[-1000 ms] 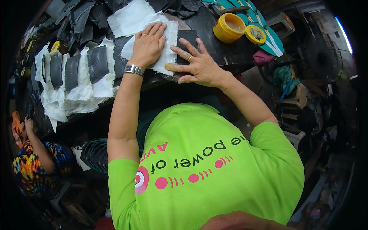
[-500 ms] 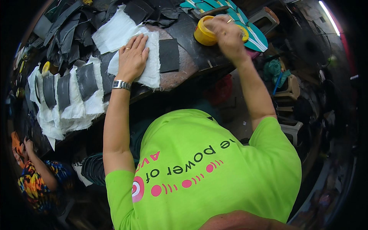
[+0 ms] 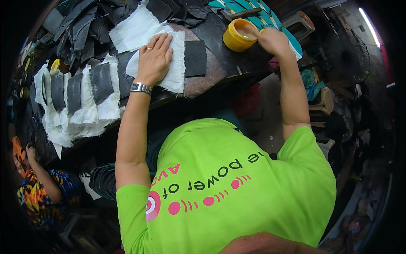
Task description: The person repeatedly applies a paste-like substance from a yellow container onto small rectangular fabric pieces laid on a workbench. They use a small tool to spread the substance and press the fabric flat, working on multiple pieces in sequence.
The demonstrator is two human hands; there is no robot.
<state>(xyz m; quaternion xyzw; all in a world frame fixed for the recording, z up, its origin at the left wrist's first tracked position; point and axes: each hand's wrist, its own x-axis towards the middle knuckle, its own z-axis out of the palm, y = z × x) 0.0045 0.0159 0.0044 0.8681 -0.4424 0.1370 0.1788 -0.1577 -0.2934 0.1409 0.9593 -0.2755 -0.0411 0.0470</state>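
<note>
My left hand [image 3: 154, 62] lies flat on a white frayed cloth piece [image 3: 176, 67], fingers stretched out together, with a watch on the wrist. A dark grey square piece [image 3: 195, 58] sticks out from beneath the cloth's right side. My right hand [image 3: 274, 42] is at the right rim of an open yellow jar [image 3: 235, 39] with pale paste inside. Its fingers curl down toward the rim; the tips and anything in them are hidden or blurred. A sliver of yellow, perhaps the lid, shows just behind that hand.
White cloth strips with dark curved pieces [image 3: 74, 94] lie at the table's left. Dark scraps [image 3: 86, 29] pile up behind them. Teal sheets [image 3: 258, 19] with a dark-handled tool [image 3: 245, 13] sit behind the jar. Another person's arm [image 3: 45, 178] shows at lower left.
My right hand has moved from over the jar to its right rim, uncovering the paste inside. My left hand stays flat on the cloth. The whole view has shifted slightly.
</note>
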